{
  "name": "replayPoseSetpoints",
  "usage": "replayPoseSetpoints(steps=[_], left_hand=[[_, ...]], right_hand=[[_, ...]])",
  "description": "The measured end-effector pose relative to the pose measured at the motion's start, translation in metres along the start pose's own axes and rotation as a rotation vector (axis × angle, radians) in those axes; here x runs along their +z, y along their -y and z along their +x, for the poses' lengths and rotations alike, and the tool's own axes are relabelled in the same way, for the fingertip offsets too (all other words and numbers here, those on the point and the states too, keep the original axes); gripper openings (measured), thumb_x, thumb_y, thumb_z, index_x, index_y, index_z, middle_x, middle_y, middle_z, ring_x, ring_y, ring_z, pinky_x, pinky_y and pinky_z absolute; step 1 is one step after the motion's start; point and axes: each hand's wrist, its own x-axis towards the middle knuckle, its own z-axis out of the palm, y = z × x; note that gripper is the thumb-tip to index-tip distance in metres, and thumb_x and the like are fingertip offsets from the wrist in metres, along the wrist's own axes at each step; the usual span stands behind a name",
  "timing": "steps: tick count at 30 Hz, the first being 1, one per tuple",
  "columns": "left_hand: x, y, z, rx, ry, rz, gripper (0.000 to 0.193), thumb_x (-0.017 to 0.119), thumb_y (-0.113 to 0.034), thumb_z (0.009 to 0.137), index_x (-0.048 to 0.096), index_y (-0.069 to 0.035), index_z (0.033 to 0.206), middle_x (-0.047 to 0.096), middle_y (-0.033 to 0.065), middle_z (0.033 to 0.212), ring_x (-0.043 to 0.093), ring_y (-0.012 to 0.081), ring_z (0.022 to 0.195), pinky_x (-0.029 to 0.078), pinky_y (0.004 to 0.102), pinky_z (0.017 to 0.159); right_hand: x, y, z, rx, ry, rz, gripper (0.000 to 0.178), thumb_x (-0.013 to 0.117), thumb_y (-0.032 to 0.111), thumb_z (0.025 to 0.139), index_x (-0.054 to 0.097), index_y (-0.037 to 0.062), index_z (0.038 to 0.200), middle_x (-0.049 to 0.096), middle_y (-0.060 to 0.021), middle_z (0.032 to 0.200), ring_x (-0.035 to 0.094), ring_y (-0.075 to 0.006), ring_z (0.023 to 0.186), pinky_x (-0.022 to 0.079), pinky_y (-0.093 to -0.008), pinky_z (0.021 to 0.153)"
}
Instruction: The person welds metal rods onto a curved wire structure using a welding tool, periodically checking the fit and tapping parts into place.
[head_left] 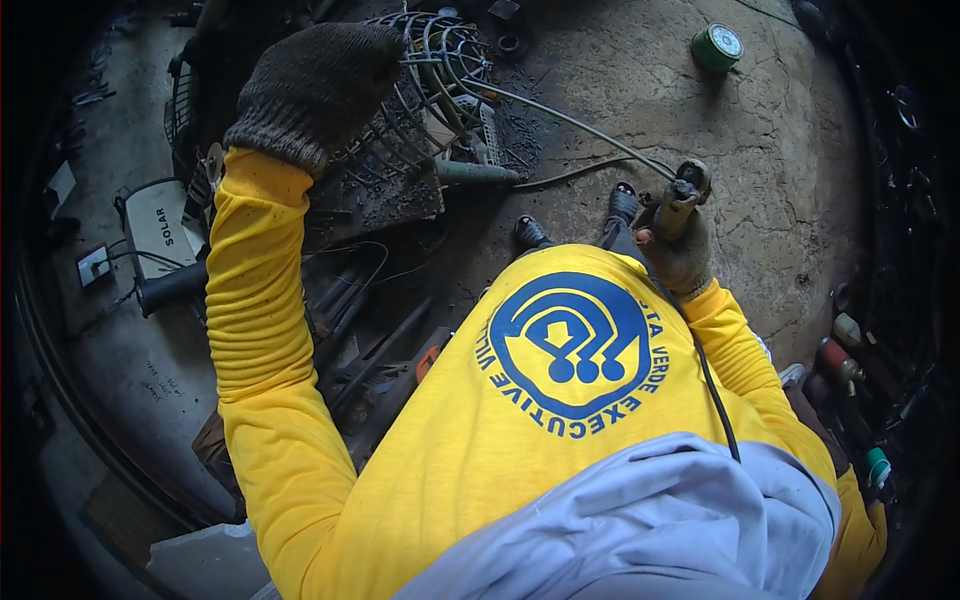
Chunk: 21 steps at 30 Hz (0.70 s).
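Observation:
My left hand (315, 95), in a dark knitted glove, is closed at the rim of a rounded cage of bent metal rods (440, 50). The glove hides its fingertips. My right hand (685, 258), also gloved, is wrapped round a worn, pale tool that looks like a welding electrode holder (677, 210). A long thin rod (570, 122) runs from the tool's dark head towards the cage. Under the cage lies a dark, littered work surface (400, 205), with a greenish tapered piece (475, 173) sticking out at its right.
A green round can (717, 47) stands on the cracked concrete floor at the far right. A pale box-shaped device (160, 230) lies at the left. Metal bars (390, 345) lie below the work surface. A black cable (712, 395) crosses my yellow shirt. Assorted tools line the right edge.

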Motion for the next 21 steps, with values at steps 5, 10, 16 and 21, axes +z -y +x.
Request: replayPoseSetpoints(steps=[5,10,16,21], left_hand=[[-0.004,-0.006,0.000,-0.060,0.062,0.058,0.022,0.060,-0.030,0.095,0.071,-0.020,0.110,0.072,0.0133,0.090,0.071,0.0345,0.083,0.058,0.0450,0.071],[0.006,0.006,0.001,-0.003,0.014,-0.003,0.020,0.060,-0.028,0.095,0.071,-0.019,0.109,0.072,0.0136,0.089,0.070,0.0352,0.083,0.058,0.0450,0.071],[-0.001,0.005,0.004,0.087,-0.026,-0.024,0.021,0.060,-0.029,0.096,0.071,-0.014,0.105,0.072,0.0145,0.091,0.071,0.0352,0.084,0.058,0.0444,0.072],[-0.013,0.007,0.004,0.118,-0.013,-0.038,0.023,0.059,-0.030,0.097,0.071,-0.011,0.101,0.072,0.0156,0.091,0.071,0.0344,0.085,0.058,0.0449,0.073]], right_hand=[[0.008,0.002,-0.013,-0.019,-0.040,-0.085,0.036,0.081,0.020,0.082,0.062,0.0023,0.107,0.067,-0.0029,0.087,0.064,-0.0137,0.079,0.051,-0.0291,0.074],[0.021,0.008,-0.023,0.016,-0.049,-0.128,0.032,0.082,0.023,0.080,0.063,0.0045,0.098,0.066,-0.0022,0.084,0.062,-0.0139,0.074,0.049,-0.0302,0.069],[0.029,0.011,-0.029,-0.010,-0.058,-0.223,0.033,0.081,0.025,0.080,0.062,0.0052,0.098,0.066,-0.0022,0.084,0.061,-0.0138,0.075,0.049,-0.0306,0.069],[0.039,0.011,-0.037,-0.052,-0.070,-0.245,0.034,0.081,0.025,0.081,0.061,0.0050,0.101,0.065,-0.0021,0.085,0.062,-0.0135,0.077,0.049,-0.0301,0.070]])
